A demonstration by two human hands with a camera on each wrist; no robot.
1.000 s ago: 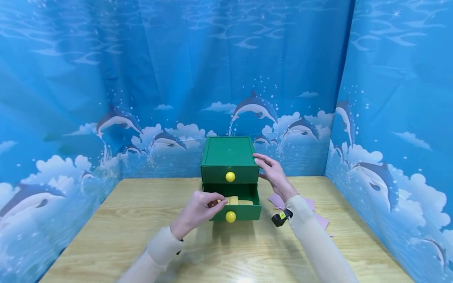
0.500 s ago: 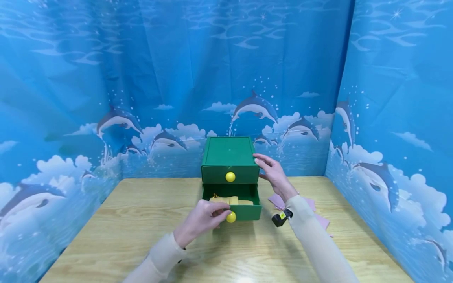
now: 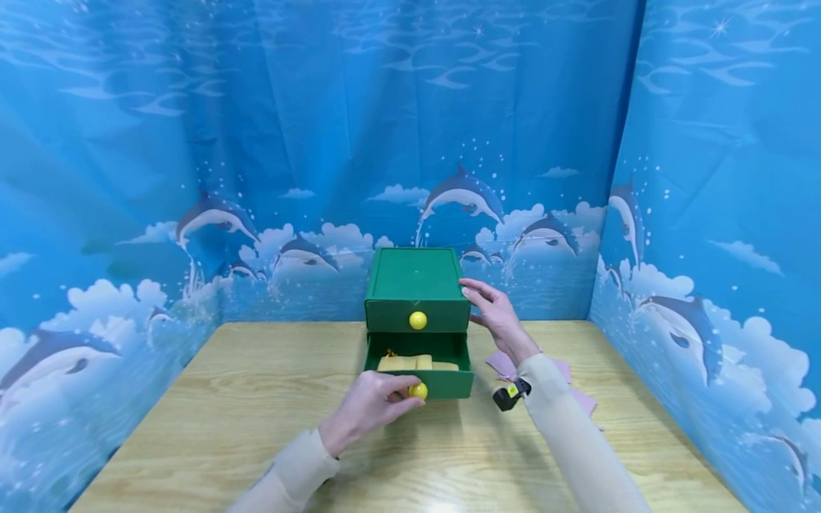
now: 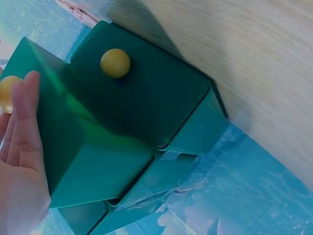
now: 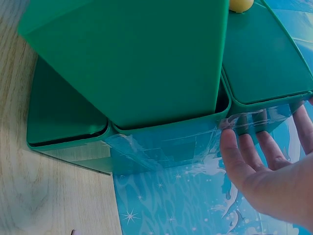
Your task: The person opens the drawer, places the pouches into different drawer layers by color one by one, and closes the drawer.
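A green drawer cabinet (image 3: 415, 274) stands on the table, its middle drawer (image 3: 452, 385) pulled out. My left hand (image 3: 368, 407) is at that drawer's yellow knob (image 3: 418, 391), thumb and fingers pinching it. In the left wrist view the fingers lie about the same knob (image 4: 7, 93). Pale yellow folded cloth-like pieces (image 3: 410, 363), with a small orange cord at one end, lie inside the drawer. Against the cabinet's right side rests my right hand (image 3: 497, 317), its fingers spread and fairly straight. The right wrist view has these fingers touching the side wall (image 5: 254, 125) near the top drawer.
Light purple flat cloth-like pieces (image 3: 582, 400) lie on the wooden table (image 3: 256, 385), partly behind the right forearm. The top drawer (image 3: 391, 315) and the bottom drawer (image 4: 146, 88) are closed. Blue dolphin-printed curtains (image 3: 359, 142) enclose the back and sides.
My left hand has come down from the yellow pieces inside the drawer to the knob and now pinches it. The right hand has stayed at the cabinet's side.
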